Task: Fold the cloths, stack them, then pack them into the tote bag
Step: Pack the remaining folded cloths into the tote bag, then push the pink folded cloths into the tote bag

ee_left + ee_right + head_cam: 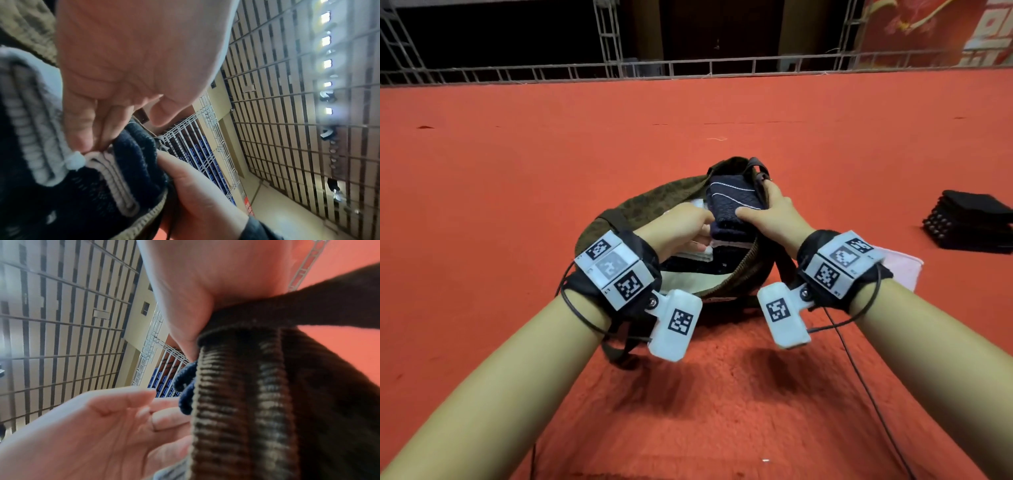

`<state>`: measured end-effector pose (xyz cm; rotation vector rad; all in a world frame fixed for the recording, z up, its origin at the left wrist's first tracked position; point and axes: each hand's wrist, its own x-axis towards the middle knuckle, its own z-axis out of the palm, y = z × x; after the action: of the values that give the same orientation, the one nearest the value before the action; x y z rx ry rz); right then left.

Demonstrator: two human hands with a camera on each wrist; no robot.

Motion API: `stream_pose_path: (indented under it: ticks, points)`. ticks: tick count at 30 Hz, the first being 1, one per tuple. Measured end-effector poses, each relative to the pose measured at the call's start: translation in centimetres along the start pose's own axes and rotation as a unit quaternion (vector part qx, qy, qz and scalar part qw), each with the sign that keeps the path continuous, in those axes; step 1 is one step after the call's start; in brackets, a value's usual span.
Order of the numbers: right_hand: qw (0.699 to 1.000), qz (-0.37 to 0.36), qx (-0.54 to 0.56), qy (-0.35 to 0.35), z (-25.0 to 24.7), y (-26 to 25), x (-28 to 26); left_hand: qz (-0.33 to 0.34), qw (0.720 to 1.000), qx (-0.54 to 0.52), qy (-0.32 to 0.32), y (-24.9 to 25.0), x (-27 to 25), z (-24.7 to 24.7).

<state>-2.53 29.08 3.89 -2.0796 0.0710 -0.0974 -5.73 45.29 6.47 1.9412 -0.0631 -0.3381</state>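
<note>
An olive patterned tote bag lies open on the red carpet. A stack of folded cloths, navy with white lines on top, sits partly inside its mouth. My right hand grips the stack's right side, thumb on the near edge, beside the bag's dark strap. My left hand has straight fingers pressed against the stack's left edge, the thumb apart. In the right wrist view the bag's ribbed rim lies against my right palm; a bit of navy cloth shows beside my left hand.
A pink cloth lies on the carpet under my right wrist. A black stacked object sits at the far right. Red carpet stretches around the bag to a metal truss at the back.
</note>
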Motion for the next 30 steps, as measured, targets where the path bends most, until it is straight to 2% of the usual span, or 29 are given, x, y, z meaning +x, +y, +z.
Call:
stream_pose_path:
  ticks: [3,6,8,12,16,20,23,25,27,30]
  points:
    - [1.0,-0.01,0.018,-0.003,0.0,-0.5,-0.2,0.025,0.998,0.045,0.031,1.0,-0.6,-0.3]
    - [0.999,-0.005,0.054,-0.006,-0.4,-0.6,-0.2,0.088,0.986,0.098,0.101,2.2,-1.3,-0.4]
    - [0.998,0.001,0.061,0.004,-0.9,-0.4,-0.1,0.13,0.978,0.11,0.121,3.1,-1.7,0.0]
    - [0.997,0.02,0.072,0.005,-3.0,0.4,-0.3,0.178,0.975,0.112,0.072,5.2,-2.3,2.5]
    - [0.998,0.027,0.057,0.026,-7.0,2.5,-0.3,0.181,0.978,0.106,0.006,6.3,-1.5,7.3]
    - [0.997,0.026,-0.015,0.065,-11.5,7.0,-0.3,0.142,0.987,0.067,-0.042,6.2,1.2,13.2]
    - [0.989,0.047,-0.112,0.081,-14.1,11.3,0.0,0.061,0.993,0.071,-0.069,5.3,3.6,17.1]
    - [0.983,0.062,-0.16,0.067,-15.3,13.6,0.2,-0.006,0.994,0.096,-0.058,4.2,5.8,19.1]
    - [0.983,0.075,-0.162,0.042,-16.0,14.9,-0.2,-0.069,0.99,0.119,-0.028,3.0,7.4,20.1]
    - [0.986,0.105,-0.126,-0.039,-16.2,16.1,-0.4,-0.106,0.992,0.067,-0.013,1.5,8.9,21.3]
